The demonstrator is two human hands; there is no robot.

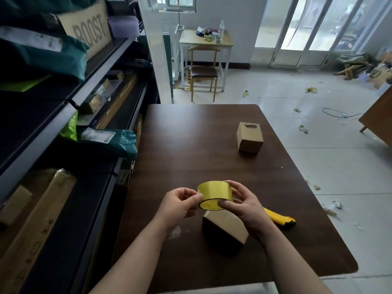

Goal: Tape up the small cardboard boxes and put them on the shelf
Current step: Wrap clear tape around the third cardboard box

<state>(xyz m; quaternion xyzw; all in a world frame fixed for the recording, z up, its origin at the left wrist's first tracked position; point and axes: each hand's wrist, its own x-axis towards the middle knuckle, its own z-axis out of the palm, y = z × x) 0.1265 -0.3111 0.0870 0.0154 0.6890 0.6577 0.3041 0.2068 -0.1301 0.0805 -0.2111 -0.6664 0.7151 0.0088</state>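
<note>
Above the dark table [191, 145], the right hand [244, 205] grips the yellow tape roll [214, 190], likely light, stiff and slick, across its rim while the left hand [178, 203] pinches its edge.

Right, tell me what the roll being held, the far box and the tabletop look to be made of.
The tape roll: likely thin plastic film, glossy, translucent yellow; light sheens off its band. The far box: matte brown cardboard, with folded edges. The tabletop: dark wood grain, smooth and faintly reflective; veneer or laminate, cannot tell which.

Both hands raised together, left hand [180, 201] pinching, right hand [244, 205] gripping
</note>
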